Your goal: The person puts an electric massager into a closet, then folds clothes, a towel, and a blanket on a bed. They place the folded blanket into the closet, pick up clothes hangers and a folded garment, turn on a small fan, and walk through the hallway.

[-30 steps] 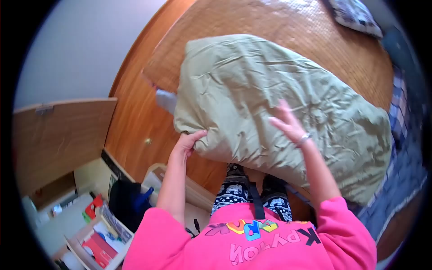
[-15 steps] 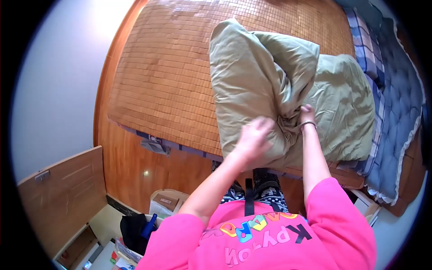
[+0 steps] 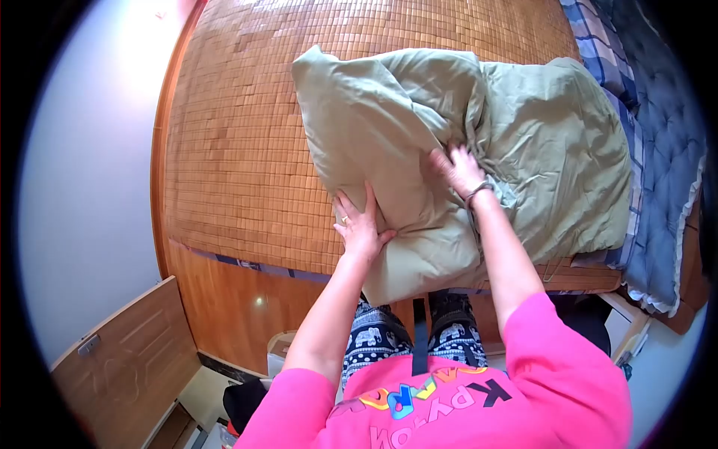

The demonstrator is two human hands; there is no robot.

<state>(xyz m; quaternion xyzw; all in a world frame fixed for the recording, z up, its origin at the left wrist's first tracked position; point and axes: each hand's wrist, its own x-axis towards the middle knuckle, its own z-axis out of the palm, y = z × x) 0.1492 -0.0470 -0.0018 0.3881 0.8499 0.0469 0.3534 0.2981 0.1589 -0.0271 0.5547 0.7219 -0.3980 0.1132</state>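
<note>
A pale green quilt (image 3: 389, 127) lies folded and rumpled on the bed's bamboo mat (image 3: 247, 135). Near its left edge, my left hand (image 3: 360, 228) presses flat with the fingers spread, a ring on one of them. My right hand (image 3: 461, 172), with a bracelet at the wrist, rests at the crease in the middle of the quilt. Its fingers are stretched out and apart, slightly blurred, with the tips close to the gathered folds. Neither hand grips the fabric.
Blue checked bedding (image 3: 598, 37) and a grey-blue tufted pad (image 3: 666, 150) line the right side. At lower left stands a wooden panel (image 3: 123, 363), beside the wooden floor (image 3: 224, 299). A pale wall (image 3: 90, 165) rises at left.
The quilt's folded part has shifted left and flattened out. My left hand has moved left and come down on it; my right hand has moved left and opened from its closed hold.
</note>
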